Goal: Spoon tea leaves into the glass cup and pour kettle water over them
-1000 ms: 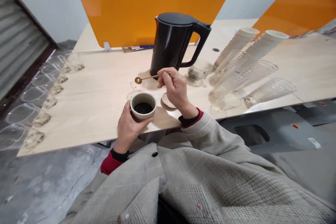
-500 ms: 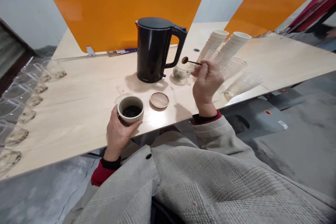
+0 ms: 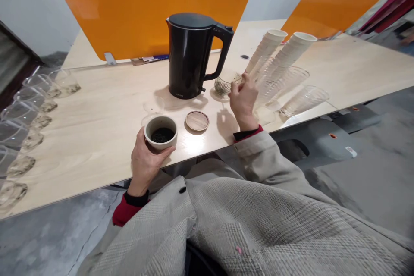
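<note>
My left hand wraps round a pale cup of dark contents at the table's front edge. My right hand is pinched closed on a small spoon, mostly hidden now, at the rim of a ribbed glass cup. Green bits lie inside that glass. Left of it stands a black electric kettle, its handle toward the glass. Between my hands a round wooden coaster lies flat. A clear, low glass piece is behind the pale cup.
Two leaning stacks of white cups and clear plastic cups lie beyond my right hand. Rows of clear cups line the table's left side. Orange divider panels stand at the back, and grey stools are at the right.
My right hand has moved down and slightly left, carrying the spoon from above toward the ribbed glass. The left hand stays on the pale cup. The view has tilted slightly.
</note>
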